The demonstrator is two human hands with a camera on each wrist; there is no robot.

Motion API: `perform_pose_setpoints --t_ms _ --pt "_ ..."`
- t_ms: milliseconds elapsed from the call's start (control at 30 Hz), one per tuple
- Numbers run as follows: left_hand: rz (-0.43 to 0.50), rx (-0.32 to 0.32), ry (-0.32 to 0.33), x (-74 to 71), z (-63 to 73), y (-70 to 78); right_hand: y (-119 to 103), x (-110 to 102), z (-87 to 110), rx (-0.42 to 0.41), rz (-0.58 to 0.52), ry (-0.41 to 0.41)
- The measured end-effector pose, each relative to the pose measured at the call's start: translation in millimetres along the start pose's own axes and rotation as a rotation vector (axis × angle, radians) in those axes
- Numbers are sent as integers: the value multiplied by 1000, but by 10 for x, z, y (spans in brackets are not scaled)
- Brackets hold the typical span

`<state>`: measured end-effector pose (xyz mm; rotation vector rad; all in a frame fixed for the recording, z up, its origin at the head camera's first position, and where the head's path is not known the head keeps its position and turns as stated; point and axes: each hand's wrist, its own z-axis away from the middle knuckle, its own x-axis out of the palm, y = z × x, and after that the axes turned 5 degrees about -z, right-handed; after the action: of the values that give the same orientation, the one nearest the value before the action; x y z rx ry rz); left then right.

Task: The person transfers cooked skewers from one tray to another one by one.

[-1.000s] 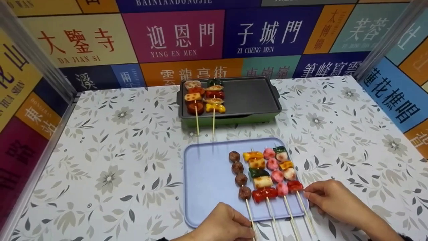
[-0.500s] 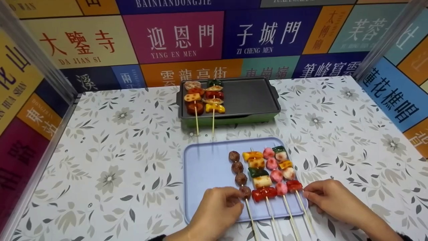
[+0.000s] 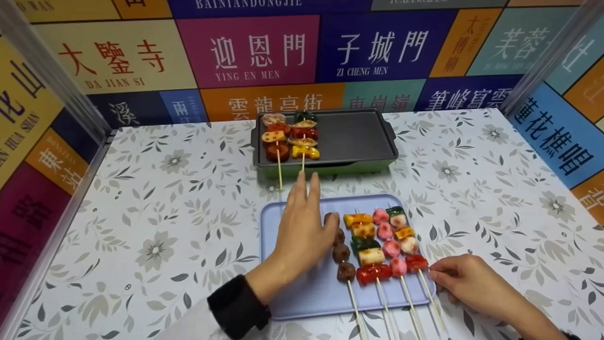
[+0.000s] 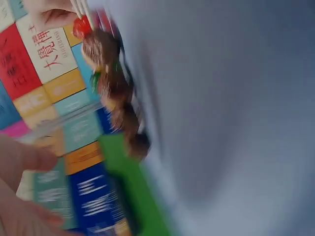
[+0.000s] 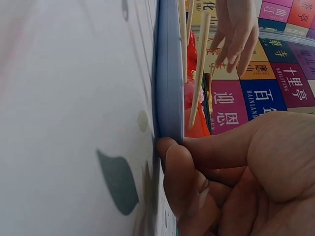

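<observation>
My left hand [image 3: 302, 229] hovers over the left half of the lavender tray [image 3: 295, 297], fingers extended toward the grill pan [image 3: 356, 137]. Its fingertips overlap the stick of the skewer with the yellow piece [image 3: 306, 152] in the head view. Beside the thumb lies a meatball skewer [image 3: 346, 272], partly covered by the hand. My right hand [image 3: 476, 283] pinches the tray's right front corner between thumb and fingers, and the right wrist view shows this grip [image 5: 170, 132] at the rim. The left wrist view is blurred, with the spread left fingers [image 4: 29, 157] at its edge.
On the tray's right half lie a mixed skewer [image 3: 370, 256], a pink-ball skewer [image 3: 391, 248] and another mixed skewer [image 3: 408, 245], sticks jutting over the front edge. Another loaded skewer [image 3: 277, 151] rests at the pan's left. Printed panels [image 3: 255, 52] wall in the flowered tabletop [image 3: 155, 250].
My left hand has moved from the meatball skewer's stick, past its lowest meatball, up and forward toward the pan, its fingers straightening. The right hand stays at the tray corner.
</observation>
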<state>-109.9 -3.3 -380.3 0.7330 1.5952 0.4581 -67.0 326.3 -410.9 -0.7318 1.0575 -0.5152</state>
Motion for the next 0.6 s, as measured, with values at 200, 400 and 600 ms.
perform_pose_setpoints --t_ms 200,400,600 --pt "324 -290 -133 -67 -129 -7 -11 1 -4 -3 -28 -18" --pt "387 -373 -163 -141 -233 12 -11 -13 -7 7 -35 -28" --pt "452 -473 -151 -118 -427 27 -4 -1 -14 14 -26 -22"
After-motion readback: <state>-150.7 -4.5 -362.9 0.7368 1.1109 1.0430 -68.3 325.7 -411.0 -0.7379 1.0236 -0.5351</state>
